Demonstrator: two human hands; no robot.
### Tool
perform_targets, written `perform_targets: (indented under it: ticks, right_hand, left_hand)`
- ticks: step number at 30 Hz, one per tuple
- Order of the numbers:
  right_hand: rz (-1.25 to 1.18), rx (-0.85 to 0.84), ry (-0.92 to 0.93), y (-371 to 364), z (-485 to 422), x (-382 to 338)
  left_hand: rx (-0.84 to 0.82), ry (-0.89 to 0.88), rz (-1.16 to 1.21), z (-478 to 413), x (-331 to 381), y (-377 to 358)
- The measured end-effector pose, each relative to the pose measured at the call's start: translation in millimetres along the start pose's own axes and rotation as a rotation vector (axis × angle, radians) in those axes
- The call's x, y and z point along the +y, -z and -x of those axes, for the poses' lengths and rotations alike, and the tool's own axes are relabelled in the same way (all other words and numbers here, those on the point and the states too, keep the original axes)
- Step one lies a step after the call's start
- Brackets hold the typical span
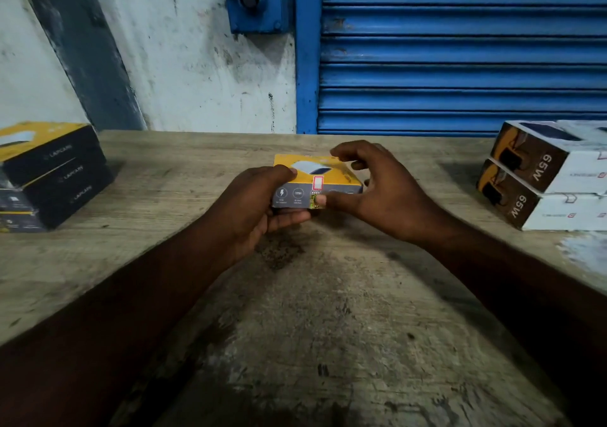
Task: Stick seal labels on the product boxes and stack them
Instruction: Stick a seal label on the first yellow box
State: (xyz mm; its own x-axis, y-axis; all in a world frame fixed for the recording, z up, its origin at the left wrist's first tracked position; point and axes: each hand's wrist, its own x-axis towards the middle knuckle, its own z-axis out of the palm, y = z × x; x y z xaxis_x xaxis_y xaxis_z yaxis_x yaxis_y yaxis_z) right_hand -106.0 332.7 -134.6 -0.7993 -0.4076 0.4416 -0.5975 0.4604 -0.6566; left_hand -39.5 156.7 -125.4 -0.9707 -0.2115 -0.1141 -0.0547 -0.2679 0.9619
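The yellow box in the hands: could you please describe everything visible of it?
The yellow box is a flat carton, seemingly cardboard: yellow top picturing a white product, grey near side with white icons. A red-framed seal label folds from the top onto that side. It is held roughly level above the wooden table. The left hand grips its left end, thumb on top, fingers beneath; the right hand presses the label's lower end with its thumb, fingers arched over the top.
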Motion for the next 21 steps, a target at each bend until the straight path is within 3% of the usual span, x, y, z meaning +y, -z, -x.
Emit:
perform_targets:
  ticks: [7, 15, 21]
  right_hand:
    - [-0.393, -0.143, -0.3, -3, 2, -1]
    - [-0.353, -0.123, -0.281, -3, 1, -4]
    - [-0.283, -0.142, -0.212, -5, 2, -9]
  left_hand:
    - [-0.025, 0.016, 0.073, 3, 3, -2]
    - [-0.064, -0.174, -0.387, -1, -2, 7]
    - [0.065, -0.343, -0.525, 0, -11, 5]
